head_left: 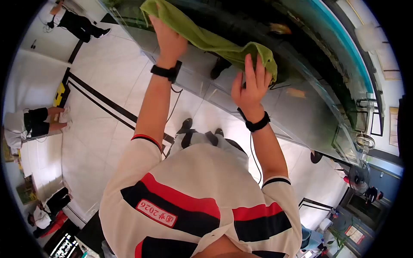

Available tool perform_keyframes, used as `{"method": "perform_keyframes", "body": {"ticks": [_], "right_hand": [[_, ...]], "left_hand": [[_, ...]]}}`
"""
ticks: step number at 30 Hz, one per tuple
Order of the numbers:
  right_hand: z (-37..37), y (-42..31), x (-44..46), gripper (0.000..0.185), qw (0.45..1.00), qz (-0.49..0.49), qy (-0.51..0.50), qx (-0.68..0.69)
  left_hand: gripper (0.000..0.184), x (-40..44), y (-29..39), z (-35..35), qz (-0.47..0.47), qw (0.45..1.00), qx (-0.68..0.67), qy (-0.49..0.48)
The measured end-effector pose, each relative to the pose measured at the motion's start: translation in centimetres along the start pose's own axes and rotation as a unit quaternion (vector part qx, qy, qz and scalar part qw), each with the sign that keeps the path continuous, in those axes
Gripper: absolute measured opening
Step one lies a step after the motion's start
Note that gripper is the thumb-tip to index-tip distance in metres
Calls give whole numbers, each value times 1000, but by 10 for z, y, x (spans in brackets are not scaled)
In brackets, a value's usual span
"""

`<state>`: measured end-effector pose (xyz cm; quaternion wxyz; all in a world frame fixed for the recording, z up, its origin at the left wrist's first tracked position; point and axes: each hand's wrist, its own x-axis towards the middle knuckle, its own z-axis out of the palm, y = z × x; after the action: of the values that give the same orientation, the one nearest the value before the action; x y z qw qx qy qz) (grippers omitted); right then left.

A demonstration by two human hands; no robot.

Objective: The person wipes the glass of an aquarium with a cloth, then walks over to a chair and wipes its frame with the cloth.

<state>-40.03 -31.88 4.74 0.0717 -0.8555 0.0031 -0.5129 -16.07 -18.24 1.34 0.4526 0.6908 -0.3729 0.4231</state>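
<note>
Head view: green cloth [207,40] is draped across the aquarium [303,69], well off its turquoise edge [355,48]. Right hand [252,84] is laid on it, fingers near-straight; left hand [169,43], grip can't be told. Best spread flatter tbh.

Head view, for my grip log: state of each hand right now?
Left hand: at the green cloth, fingers partly hidden; grip cannot be told.
Right hand: open, fingers extended against the cloth.
</note>
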Motion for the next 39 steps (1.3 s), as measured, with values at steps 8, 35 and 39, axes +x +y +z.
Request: {"method": "perform_keyframes", "body": {"ticks": [8, 35, 39], "right_hand": [[79, -38, -5, 58, 997, -12, -68, 22], [-50, 52, -73, 44, 998, 6, -40, -57], [-105, 87, -89, 43, 995, 17, 13, -99]], "left_hand": [[29, 1, -120, -42, -30, 998, -23, -50], [37, -198, 88, 53, -339, 899, -238, -144], [46, -164, 150, 53, -267, 918, -244, -161]]}}
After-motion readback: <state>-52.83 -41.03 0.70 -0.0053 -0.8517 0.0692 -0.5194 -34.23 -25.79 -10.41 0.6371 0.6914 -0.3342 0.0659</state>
